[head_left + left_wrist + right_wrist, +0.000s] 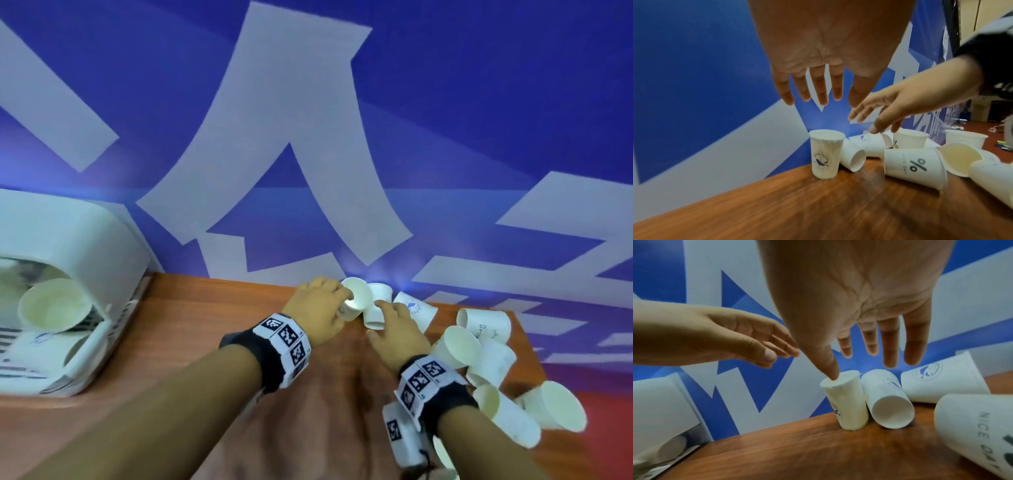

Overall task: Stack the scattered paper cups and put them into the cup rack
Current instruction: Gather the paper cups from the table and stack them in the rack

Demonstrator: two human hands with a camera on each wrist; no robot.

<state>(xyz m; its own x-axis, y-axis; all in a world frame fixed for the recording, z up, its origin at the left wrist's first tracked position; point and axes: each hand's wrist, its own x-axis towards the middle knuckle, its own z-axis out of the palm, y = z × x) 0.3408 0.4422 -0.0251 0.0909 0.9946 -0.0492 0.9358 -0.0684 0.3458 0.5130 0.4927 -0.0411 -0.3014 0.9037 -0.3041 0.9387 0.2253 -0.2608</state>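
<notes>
A tall white paper cup (356,298) (826,155) (846,404) with a whale logo stands upright at the table's far edge, against the blue wall. A second cup (854,155) (888,404) lies on its side against it. My left hand (318,305) (826,100) hovers just left of and above the upright cup, fingers straight, holding nothing. My right hand (397,329) (861,365) reaches in from the right, fingers spread and empty. Its thumb lines up with the cup's rim in the right wrist view; whether it touches I cannot tell.
The white cup rack (85,240) (659,410) sits at the table's left with cups (54,305) lying in it. Several more cups (479,353) lie scattered on the right, one printed NICE DAY (914,164). The brown table (205,325) ends at the banner wall.
</notes>
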